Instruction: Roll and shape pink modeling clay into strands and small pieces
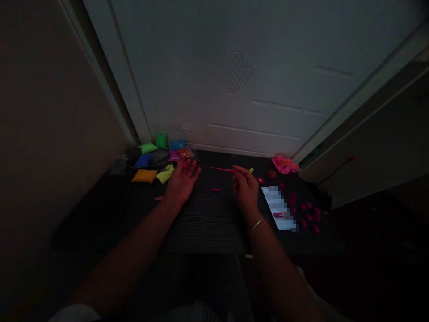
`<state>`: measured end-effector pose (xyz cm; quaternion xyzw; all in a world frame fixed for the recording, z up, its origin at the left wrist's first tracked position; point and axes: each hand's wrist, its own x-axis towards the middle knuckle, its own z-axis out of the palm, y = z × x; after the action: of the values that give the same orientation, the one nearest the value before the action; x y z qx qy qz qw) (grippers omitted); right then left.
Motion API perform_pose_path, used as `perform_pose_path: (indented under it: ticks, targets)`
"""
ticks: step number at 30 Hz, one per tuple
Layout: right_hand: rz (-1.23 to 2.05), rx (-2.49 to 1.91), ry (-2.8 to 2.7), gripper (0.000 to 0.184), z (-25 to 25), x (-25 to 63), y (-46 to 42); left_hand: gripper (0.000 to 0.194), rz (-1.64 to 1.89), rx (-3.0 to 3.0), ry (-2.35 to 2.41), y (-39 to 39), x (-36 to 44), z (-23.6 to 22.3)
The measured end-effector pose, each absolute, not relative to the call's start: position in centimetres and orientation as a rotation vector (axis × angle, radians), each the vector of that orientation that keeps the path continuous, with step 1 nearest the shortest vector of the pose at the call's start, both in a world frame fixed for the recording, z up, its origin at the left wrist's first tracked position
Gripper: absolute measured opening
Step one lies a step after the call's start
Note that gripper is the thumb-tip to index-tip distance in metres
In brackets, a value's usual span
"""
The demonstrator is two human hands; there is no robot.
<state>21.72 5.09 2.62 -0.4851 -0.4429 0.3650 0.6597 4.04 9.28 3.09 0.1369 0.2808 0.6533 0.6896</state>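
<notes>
My left hand is turned palm up, its fingers partly spread. A small lump of pink clay shows at its thumb and first finger. My right hand, closed in a pinch, grips a thin pink strip that points left. From the strip's tip a fine line runs towards my left hand; whether it is clay or part of a tool I cannot tell. On the dark table between the hands lies a short pink clay piece. Partly under my left wrist is a flat pink object.
Several coloured clay packets, among them an orange one and a yellow one, lie at the left. To the right are a lit phone, several dark pink clay pieces and a pink flower-like thing. A white panel rises behind.
</notes>
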Motion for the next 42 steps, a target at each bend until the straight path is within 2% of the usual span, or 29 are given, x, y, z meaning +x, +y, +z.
perform_pose_path:
  ticks: [5, 13, 20, 24, 28, 32, 37, 42]
  targets:
    - [0.853, -0.926, -0.766, 0.022, 3.2, 22.2, 5.4, 0.01, 1.569, 0.306, 0.56, 9.6, 3.7, 2.7]
    - [0.848, -0.857, -0.531, 0.022, 3.3, 22.9, 5.6, 0.01, 1.664, 0.273, 0.663, 10.0, 3.3, 2.5]
    - [0.977, -0.854, -0.532, 0.021, 3.4, 22.8, 5.5, 0.006, 1.582, 0.4, 0.668, 9.6, 3.9, 2.8]
    - [1.106, -0.847, -0.621, 0.025, 3.6, 22.5, 5.2, 0.013, 1.567, 0.528, 0.655, 9.1, 4.4, 3.1]
    - [1.19, -0.884, -0.713, 0.018, 3.5, 22.1, 5.0, 0.012, 1.556, 0.793, 0.635, 8.6, 5.0, 3.0]
    - [1.132, -0.896, -0.877, 0.014, 3.2, 21.7, 4.9, 0.016, 1.55, 1.109, 0.656, 8.1, 5.5, 2.9]
    - [1.079, -0.872, -1.138, 0.01, 3.1, 21.1, 4.5, 0.03, 1.382, 1.497, 0.706, 7.1, 5.5, 3.2]
    - [1.028, -0.911, -1.314, 0.026, 3.0, 21.1, 4.0, 0.04, 1.174, 1.776, 0.697, 6.5, 5.6, 2.9]
